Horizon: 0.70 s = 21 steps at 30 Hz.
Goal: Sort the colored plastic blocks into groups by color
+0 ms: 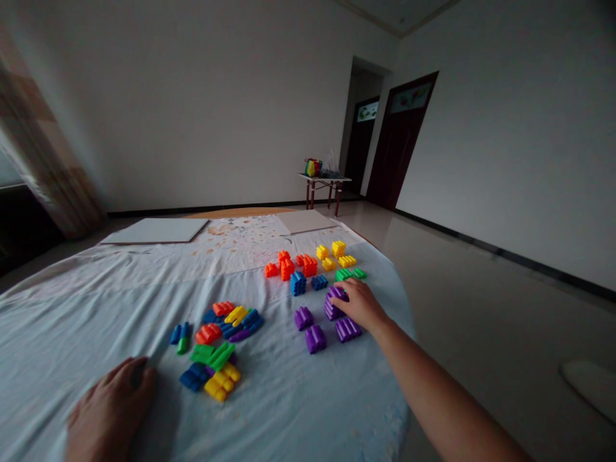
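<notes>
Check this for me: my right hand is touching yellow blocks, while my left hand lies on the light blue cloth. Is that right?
Not quite: the colour is wrong. The head view shows your right hand touching purple blocks. Your left hand does lie on the light blue cloth.

Single head-worn view, taken from above the near side of the cloth-covered surface [269, 404] and directed forward and slightly down along it. Purple toy blocks [316, 339] on the surface stand at close range; the pale wall [216, 109] beyond the surface forms the distant background. The wide field also takes in the curtain [48, 147] left of the surface and the floor [462, 308] right of it, upright lines leaning outward.
</notes>
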{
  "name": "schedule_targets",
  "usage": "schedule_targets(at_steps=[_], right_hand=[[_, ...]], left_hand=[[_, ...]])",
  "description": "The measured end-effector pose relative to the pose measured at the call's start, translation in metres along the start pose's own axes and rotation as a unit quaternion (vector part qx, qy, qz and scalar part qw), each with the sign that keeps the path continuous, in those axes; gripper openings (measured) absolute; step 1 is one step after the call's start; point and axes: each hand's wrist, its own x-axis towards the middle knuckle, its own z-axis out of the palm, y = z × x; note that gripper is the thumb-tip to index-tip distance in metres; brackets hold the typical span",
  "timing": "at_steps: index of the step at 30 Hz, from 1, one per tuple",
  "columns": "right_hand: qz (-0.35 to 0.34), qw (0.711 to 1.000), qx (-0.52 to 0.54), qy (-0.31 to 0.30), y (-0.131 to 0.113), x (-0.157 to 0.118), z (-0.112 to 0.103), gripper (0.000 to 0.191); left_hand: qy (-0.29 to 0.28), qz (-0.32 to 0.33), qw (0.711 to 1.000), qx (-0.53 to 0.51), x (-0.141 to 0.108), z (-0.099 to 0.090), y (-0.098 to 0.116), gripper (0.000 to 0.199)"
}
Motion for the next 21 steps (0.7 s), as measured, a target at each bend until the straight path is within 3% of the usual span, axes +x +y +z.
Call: schedule_targets(at_steps=[6,11,15,21], right_hand=[[-0.009,1.0,-0.021,-0.014,0.004,-0.001,0.003,0.029],[-0.047,0.998,0.006,0.047,-0.005,-0.003,-0.001,0.031],[-0.113,0.99,0.074,0.035,-0.044,-0.008,0.004,0.027],[-0.219,0.957,0.165,-0.09,-0.127,-0.022,0.039,0.031]], left_hand=[[0.005,-0.002,1.0,-0.003,-0.002,-0.004,0.006,0.052],[0.014,-0.018,1.0,-0.014,-0.009,-0.011,0.015,0.049],[0.028,-0.02,0.999,-0.016,-0.013,-0.011,0.018,0.047],[0.042,-0.023,0.999,-0.026,-0.016,-0.01,0.019,0.045]])
